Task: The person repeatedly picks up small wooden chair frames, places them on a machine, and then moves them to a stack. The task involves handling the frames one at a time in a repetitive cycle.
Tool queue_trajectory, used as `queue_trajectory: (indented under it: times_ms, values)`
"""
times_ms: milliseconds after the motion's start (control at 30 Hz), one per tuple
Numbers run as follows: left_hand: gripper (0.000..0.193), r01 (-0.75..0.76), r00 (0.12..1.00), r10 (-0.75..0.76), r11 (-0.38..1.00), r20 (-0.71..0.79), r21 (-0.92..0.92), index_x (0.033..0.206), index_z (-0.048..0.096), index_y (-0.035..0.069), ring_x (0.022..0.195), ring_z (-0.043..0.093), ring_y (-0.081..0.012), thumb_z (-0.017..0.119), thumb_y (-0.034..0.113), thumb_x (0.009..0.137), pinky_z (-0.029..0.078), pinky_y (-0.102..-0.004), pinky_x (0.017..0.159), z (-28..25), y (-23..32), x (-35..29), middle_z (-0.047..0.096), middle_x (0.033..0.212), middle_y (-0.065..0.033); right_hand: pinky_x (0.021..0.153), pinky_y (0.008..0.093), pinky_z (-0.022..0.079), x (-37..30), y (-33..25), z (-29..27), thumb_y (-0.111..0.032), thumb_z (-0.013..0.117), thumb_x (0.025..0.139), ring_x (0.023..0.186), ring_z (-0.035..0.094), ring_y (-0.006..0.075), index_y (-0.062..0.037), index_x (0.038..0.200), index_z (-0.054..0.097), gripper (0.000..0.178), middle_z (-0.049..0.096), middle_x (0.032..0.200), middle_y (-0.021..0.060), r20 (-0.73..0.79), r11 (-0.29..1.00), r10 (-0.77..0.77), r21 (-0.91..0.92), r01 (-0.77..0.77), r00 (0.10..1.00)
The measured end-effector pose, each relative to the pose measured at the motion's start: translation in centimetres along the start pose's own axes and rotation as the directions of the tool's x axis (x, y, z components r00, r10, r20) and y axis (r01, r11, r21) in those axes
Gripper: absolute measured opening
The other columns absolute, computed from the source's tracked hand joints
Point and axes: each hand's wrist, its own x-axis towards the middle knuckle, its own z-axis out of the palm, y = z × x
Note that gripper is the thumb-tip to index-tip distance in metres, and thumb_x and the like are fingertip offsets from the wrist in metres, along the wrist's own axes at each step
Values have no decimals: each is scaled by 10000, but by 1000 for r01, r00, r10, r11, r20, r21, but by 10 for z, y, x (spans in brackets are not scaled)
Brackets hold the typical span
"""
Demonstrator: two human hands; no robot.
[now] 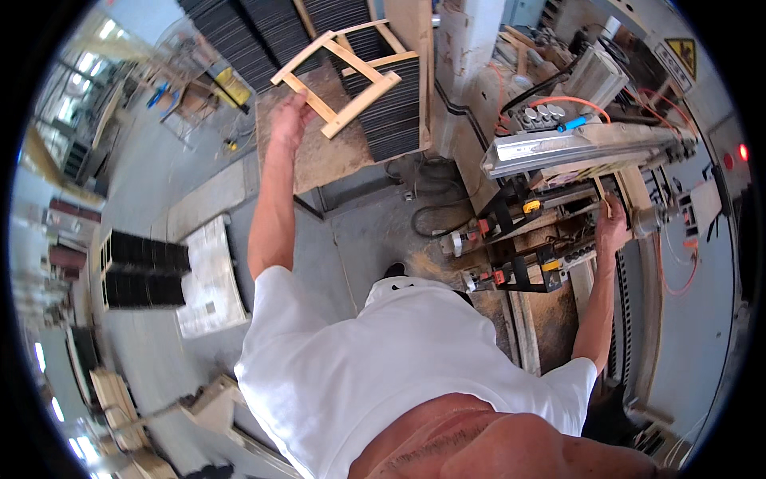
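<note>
Stretches both arms outward, with the hands well apart on opposite sides of the body. Clasps with the left hand (290, 120) a bar of a pale wooden frame (361, 104), at the end nearer the body. Holds the frame aslant above a brown-topped desk (307, 152), partly over the adjoining stack of black strips (391, 120); cannot tell whether touching either. Just behind the frame, further pale bars (381, 63), joined or separate: cannot tell.

Extends the right hand (612, 227) into a machine (550, 235), fingers at a narrow wooden strip (600, 188); cannot tell whether gripping or merely touching. To the left of that hand, black clamps (523, 275) with red and yellow parts; above, a silver beam (558, 148), an orange hose (570, 101) and a blue handle (571, 124).

On the grey floor (335, 247), sawdust (431, 267) beside the machine; farther left, black stacks (144, 295) next to a pale board (211, 279). At upper right, a yellow warning sign (683, 54) and a lit red lamp (744, 152).
</note>
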Motion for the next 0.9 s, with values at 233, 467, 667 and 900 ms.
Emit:
queue_trajectory:
  times_ms: [233, 467, 667, 900]
  values:
    - [234, 101, 988, -112, 990, 111, 99, 1025, 650, 8, 808, 663, -171, 635, 228, 947, 562, -304, 710, 18, 2, 161, 687, 913, -77, 805, 273, 507, -80, -132, 20, -37, 662, 890, 893, 631, 154, 12, 1045, 666, 163, 694, 992, 103, 74, 878, 252, 402, -260, 965]
    - [549, -194, 968, 252, 718, 11, 669, 1070, 660, -60, 804, 691, -239, 767, 410, 807, 546, -346, 794, 63, -34, 206, 716, 863, -122, 713, 262, 506, -166, -206, 45, -77, 676, 881, 754, 623, 120, -8, 1030, 685, 164, 692, 861, 70, 183, 793, 540, 217, -570, 821]
    - [606, -674, 690, 471, 143, 549, 725, 1177, 654, -3, 1061, 636, -307, 737, 463, 798, 470, -397, 941, 87, 8, 124, 681, 1108, -198, 702, 279, 502, -219, -227, 49, -108, 665, 892, 746, 631, 129, 9, 1034, 686, 185, 688, 815, 91, 182, 689, 681, 172, -705, 710]
    - [443, -763, 620, 278, -5, 734, 646, 1175, 655, 85, 1014, 622, -380, 722, 321, 806, 451, -475, 928, 116, -9, 107, 688, 1011, -209, 712, 298, 497, -250, -242, 37, -127, 656, 885, 744, 629, 151, -2, 1051, 687, 210, 684, 803, 107, 218, 654, 713, 136, -744, 666]
